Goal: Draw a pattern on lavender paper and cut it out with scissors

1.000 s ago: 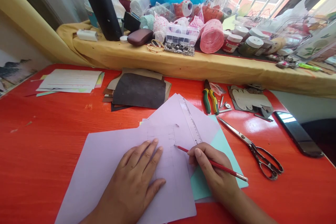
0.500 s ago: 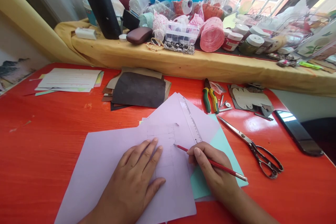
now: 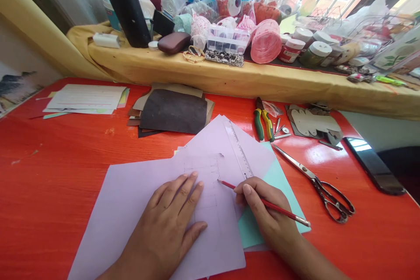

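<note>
My left hand (image 3: 167,223) lies flat on a lilac sheet of paper (image 3: 114,201), fingers stretched out. Faint pencil lines show on the sheet above and beside the fingers. My right hand (image 3: 269,210) grips a red pencil (image 3: 278,208), its tip at a drawn line on the lilac paper. Under that hand are a second lilac sheet (image 3: 210,135) and a turquoise sheet (image 3: 252,232). A clear ruler (image 3: 239,151) lies on the second sheet, its lower end hidden behind my right hand.
Metal scissors (image 3: 315,179) and a phone (image 3: 374,166) lie to the right on the red table (image 3: 49,162). Behind the paper are pliers (image 3: 263,120), dark leather-like pieces (image 3: 173,111) and a stack of papers (image 3: 85,98). Jars (image 3: 290,50) and bags crowd the cloth-covered sill (image 3: 223,78).
Hardly anything differs. The pencil tip has stayed at nearly the same spot, and a drawn mark near it looks slightly darker. My left hand has kept still.
</note>
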`<state>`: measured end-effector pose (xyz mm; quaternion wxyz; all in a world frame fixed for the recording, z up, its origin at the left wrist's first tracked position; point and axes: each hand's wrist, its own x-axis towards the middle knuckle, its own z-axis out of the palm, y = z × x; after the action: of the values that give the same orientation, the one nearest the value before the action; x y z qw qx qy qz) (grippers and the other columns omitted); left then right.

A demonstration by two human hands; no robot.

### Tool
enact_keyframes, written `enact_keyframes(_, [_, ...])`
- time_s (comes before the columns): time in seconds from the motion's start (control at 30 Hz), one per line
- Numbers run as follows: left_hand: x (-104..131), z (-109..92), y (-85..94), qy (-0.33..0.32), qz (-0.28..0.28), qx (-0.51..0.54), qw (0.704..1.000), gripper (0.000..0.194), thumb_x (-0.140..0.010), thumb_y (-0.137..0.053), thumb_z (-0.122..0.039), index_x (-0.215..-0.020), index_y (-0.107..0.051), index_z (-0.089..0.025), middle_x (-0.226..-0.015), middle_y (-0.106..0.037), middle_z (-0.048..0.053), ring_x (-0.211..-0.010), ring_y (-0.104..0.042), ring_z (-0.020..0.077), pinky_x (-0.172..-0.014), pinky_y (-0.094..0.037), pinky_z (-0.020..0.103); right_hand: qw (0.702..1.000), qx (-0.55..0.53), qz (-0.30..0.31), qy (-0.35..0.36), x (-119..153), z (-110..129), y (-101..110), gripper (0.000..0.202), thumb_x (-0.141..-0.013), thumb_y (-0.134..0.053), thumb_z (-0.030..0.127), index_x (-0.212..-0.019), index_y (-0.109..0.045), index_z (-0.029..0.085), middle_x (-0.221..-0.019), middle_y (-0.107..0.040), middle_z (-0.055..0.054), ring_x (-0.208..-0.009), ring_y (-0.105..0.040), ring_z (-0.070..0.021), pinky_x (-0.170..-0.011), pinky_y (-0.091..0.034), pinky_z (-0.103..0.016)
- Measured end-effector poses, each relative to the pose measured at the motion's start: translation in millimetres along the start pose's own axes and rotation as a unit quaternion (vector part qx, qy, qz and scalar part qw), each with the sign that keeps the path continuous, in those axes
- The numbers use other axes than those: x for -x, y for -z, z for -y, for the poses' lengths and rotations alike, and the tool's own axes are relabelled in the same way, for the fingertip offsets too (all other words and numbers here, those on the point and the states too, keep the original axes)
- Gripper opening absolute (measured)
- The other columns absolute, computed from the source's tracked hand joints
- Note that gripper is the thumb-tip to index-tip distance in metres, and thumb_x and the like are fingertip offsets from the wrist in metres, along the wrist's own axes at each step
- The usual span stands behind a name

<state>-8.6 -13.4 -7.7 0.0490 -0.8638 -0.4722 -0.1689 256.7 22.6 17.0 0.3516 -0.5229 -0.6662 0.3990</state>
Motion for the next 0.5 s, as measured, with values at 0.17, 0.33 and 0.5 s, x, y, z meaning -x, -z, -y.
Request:
enact_keyframes(0.17, [0.8,-0.1,-0.8,0.008,0.002,0.001,1.000,0.048,-0.113,-0.054,-0.038,-0.155,-0.065,-0.017,-0.161,-0.067,0.012,-0.143,-0.061,0.0328,-0.118,-0.042,0.048,1.000,0.003,0.004,0.001,-0.8,0.9,0.4,0.038,-0.116,-0.053,0.039,-0.088,-0.074,0.025,-0.074,-0.074,-0.001,-0.066,-0.067,-0.0193,-0.061,-0.053,-0.028])
enact_keyframes(0.33, [0.9,0.5,-0.6,0.000,-0.002,-0.005,1.000,0.048,-0.113,-0.053,-0.037,-0.154,-0.064,-0.016,-0.160,-0.067,0.013,-0.142,-0.061,0.0331,-0.117,-0.042,0.048,1.000,0.002,-0.003,0.000,-0.4,0.2,0.4,0.037,-0.116,-0.053,0.039,-0.090,-0.075,0.025,-0.074,-0.074,0.000,-0.066,-0.068,-0.0192,-0.061,-0.053,-0.028])
enact_keyframes(0.5, [0.7,0.8,0.0,0.003,-0.001,-0.004,1.000,0.047,-0.113,-0.052,-0.038,-0.154,-0.064,-0.017,-0.160,-0.068,0.011,-0.142,-0.062,0.0314,-0.117,-0.041,0.047,1.000,0.005,-0.005,-0.003,0.3,-1.6,0.3,0.036,-0.116,-0.054,0.039,-0.090,-0.075,0.025,-0.075,-0.075,0.000,-0.066,-0.068,-0.0181,-0.061,-0.053,-0.027])
